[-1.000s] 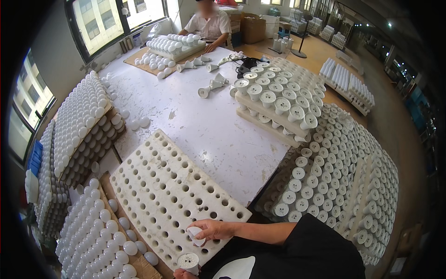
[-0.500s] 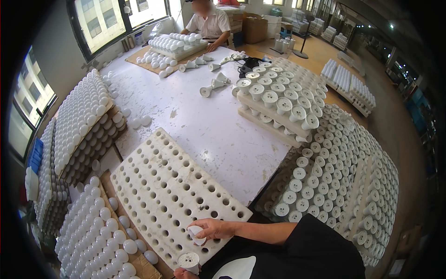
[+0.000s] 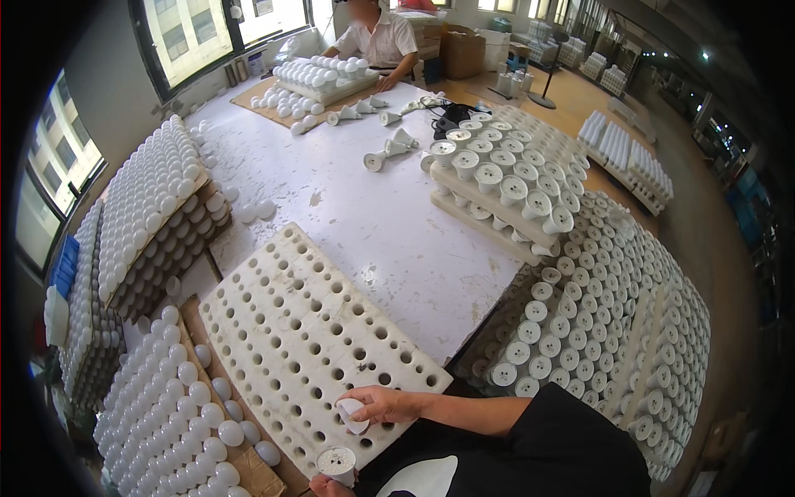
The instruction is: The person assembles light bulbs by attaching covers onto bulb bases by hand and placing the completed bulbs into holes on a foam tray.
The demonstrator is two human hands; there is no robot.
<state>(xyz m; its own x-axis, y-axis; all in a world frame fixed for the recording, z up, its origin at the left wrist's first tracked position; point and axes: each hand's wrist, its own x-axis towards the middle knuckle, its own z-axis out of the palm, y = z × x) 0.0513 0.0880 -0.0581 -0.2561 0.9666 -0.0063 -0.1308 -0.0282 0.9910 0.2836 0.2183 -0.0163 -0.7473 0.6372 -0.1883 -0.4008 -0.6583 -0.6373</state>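
Note:
At the bottom edge, my left hand (image 3: 331, 486) is closed around an upright white bulb housing (image 3: 337, 460). Its round face with small dark holes points up. Just above and to the right, my right hand (image 3: 387, 405) pinches a white bulb cover (image 3: 354, 416) by its edge, apart from the housing. Both are over the near end of a white foam tray (image 3: 286, 331) full of round holes. Fingers of my left hand are partly cut off by the frame.
Rows of white bulb covers (image 3: 166, 406) lie at the near left, with taller stacks (image 3: 153, 207) behind. Trays of bulb housings (image 3: 505, 170) stand at the right. Loose housings (image 3: 389, 149) lie on the white table (image 3: 373, 240). A co-worker (image 3: 381, 41) sits at the far end.
The whole view has shifted slightly. Both hands keep their grips, and the cover and housing stay about where they were.

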